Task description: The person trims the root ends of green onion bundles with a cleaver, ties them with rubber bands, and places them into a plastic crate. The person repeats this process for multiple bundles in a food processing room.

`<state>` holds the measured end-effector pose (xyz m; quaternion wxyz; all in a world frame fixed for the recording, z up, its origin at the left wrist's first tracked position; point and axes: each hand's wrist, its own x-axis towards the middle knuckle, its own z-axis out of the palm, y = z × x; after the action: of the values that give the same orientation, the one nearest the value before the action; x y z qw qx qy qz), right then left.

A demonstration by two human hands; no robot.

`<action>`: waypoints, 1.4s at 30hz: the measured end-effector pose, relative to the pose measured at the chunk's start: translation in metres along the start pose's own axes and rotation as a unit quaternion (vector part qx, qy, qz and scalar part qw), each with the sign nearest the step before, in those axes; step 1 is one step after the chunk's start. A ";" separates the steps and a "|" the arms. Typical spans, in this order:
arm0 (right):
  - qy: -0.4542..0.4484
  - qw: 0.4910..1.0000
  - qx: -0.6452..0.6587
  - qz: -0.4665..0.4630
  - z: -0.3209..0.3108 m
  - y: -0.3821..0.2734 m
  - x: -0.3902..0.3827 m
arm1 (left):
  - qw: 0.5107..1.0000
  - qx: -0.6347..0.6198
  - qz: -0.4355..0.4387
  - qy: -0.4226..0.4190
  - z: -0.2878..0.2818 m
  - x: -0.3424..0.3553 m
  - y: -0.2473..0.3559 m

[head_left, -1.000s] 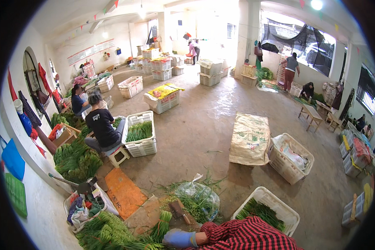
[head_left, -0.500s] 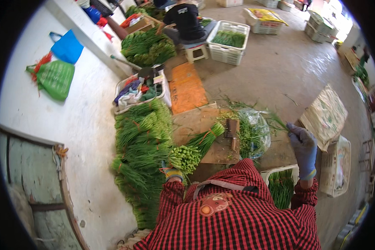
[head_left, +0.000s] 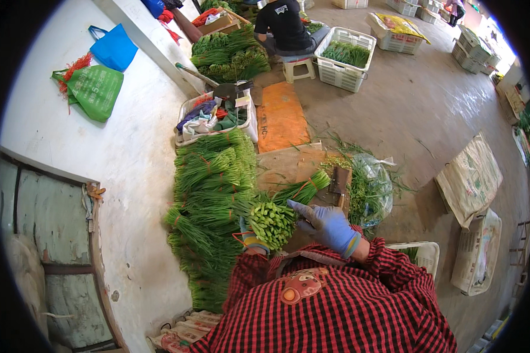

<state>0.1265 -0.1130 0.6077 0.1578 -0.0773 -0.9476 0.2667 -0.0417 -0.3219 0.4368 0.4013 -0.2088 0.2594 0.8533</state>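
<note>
A bunch of green chive-like stems (head_left: 272, 226), pale cut ends facing up, is gripped by my gloved left hand (head_left: 254, 242), partly hidden behind it. An orange-red band shows by that hand. Close to the bunch's right side is my right hand (head_left: 334, 229) in a blue glove, its index finger stretched toward the stem ends and nothing visible held in it. Just beyond lies a tied bunch (head_left: 306, 187) on a wooden board (head_left: 280, 167). A cleaver (head_left: 339, 181) rests at the board's right, beside loose trimmings on a clear plastic bag (head_left: 384, 197).
Banded bunches (head_left: 212, 194) are piled along the wall at left. Behind them stands a crate of cloths (head_left: 252, 120). A white crate (head_left: 430, 254) is by my right elbow; another crate (head_left: 477, 259) stands farther right. A person (head_left: 284, 26) sits on a stool ahead.
My right hand has come in from the far right to the bunch, and the thin green strands it held are no longer in it. The left hand still holds the bunch.
</note>
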 end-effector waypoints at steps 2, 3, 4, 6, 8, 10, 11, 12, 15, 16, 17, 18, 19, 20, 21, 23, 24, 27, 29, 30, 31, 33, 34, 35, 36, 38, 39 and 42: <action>-0.034 0.997 -0.063 -0.002 0.003 0.000 0.002 | 1.000 -0.015 -0.011 -0.005 -0.009 0.004 0.001; -0.006 0.999 -0.046 -0.014 0.005 0.000 0.002 | 1.000 0.018 -0.007 -0.003 -0.012 0.006 0.003; 0.014 0.999 -0.034 -0.025 0.008 0.000 0.001 | 0.999 -0.004 -0.019 -0.051 -0.014 0.006 0.004; 0.033 0.999 -0.010 -0.037 0.015 0.001 0.001 | 0.999 -0.013 -0.021 -0.026 -0.014 0.003 0.007; 0.033 0.999 0.011 -0.038 0.021 0.003 0.002 | 0.999 -0.041 -0.018 -0.027 -0.010 -0.002 0.007; 0.030 0.998 -0.001 -0.057 0.024 0.005 0.003 | 0.993 -0.083 -0.033 -0.076 -0.005 -0.007 0.006; 0.029 0.997 -0.006 -0.066 0.024 0.005 0.003 | 0.995 -0.053 -0.027 -0.075 -0.002 -0.008 0.004; 0.021 0.998 -0.014 -0.066 0.021 0.004 0.003 | 0.997 -0.066 -0.013 -0.045 0.001 -0.007 0.003; 0.016 0.998 -0.020 -0.060 0.003 -0.005 -0.004 | 0.992 0.052 0.107 0.051 0.008 0.002 -0.002; 0.027 0.998 -0.011 -0.053 -0.008 -0.009 -0.008 | 0.986 0.070 0.122 0.088 0.008 0.004 -0.001; 0.018 0.999 -0.013 -0.038 -0.019 -0.012 -0.012 | 0.988 0.050 0.116 0.092 0.007 0.006 -0.001; 0.082 0.996 0.029 -0.032 -0.032 -0.014 -0.019 | 0.992 0.020 0.096 0.085 0.005 0.005 0.002; 0.129 0.990 0.061 -0.019 -0.048 -0.013 -0.026 | 0.994 0.001 0.082 0.077 0.003 0.004 0.005; 0.142 0.986 0.086 0.020 -0.062 -0.008 -0.030 | 0.994 -0.008 0.076 0.074 0.001 0.002 0.009; 0.232 0.969 0.078 0.033 -0.075 0.000 -0.034 | 0.995 -0.015 0.074 0.070 -0.001 -0.001 0.014; 0.299 0.931 0.133 0.165 -0.095 0.023 -0.046 | 0.995 -0.019 0.075 0.068 -0.005 -0.005 0.021; 0.300 0.900 0.195 0.249 -0.102 0.037 -0.053 | 0.995 -0.018 0.076 0.065 -0.006 -0.006 0.023; 0.190 0.914 0.040 0.357 -0.091 0.080 -0.052 | 0.996 -0.015 0.075 0.049 -0.006 -0.008 0.024; 0.093 0.948 -0.076 0.295 -0.067 0.082 -0.052 | 0.996 -0.014 0.075 0.038 -0.004 -0.008 0.021; 0.105 0.954 -0.004 0.279 -0.051 0.075 -0.050 | 0.997 -0.012 0.074 0.033 -0.002 -0.008 0.020; 0.105 0.970 0.078 0.206 -0.038 0.065 -0.047 | 0.997 -0.010 0.072 0.029 0.000 -0.010 0.018; 0.065 0.966 0.206 0.143 -0.016 0.037 -0.036 | 0.998 -0.003 0.065 0.018 0.003 -0.012 0.015; 0.044 0.961 0.252 0.106 -0.009 0.025 -0.029 | 0.998 -0.002 0.062 0.009 0.004 -0.013 0.013; 0.032 0.965 0.239 0.108 -0.006 0.017 -0.023 | 0.998 0.002 0.061 0.000 0.004 -0.013 0.011; 0.015 0.968 0.230 0.100 -0.005 0.007 -0.016 | 0.998 0.004 0.059 -0.008 0.003 -0.013 0.010; 0.017 0.969 0.233 0.082 -0.005 -0.006 -0.007 | 0.998 0.009 0.059 -0.024 -0.002 -0.013 0.005; 0.036 0.966 0.244 0.074 -0.007 -0.011 -0.004 | 0.998 0.011 0.058 -0.029 -0.005 -0.012 0.003; 0.055 0.964 0.252 0.070 -0.010 -0.016 0.000 | 0.997 0.025 0.064 -0.044 -0.015 -0.009 -0.002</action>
<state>0.1288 -0.1220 0.6242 0.2056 -0.1155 -0.8317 0.5027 -0.0325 -0.3349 0.4297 0.3618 -0.1441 0.2754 0.8789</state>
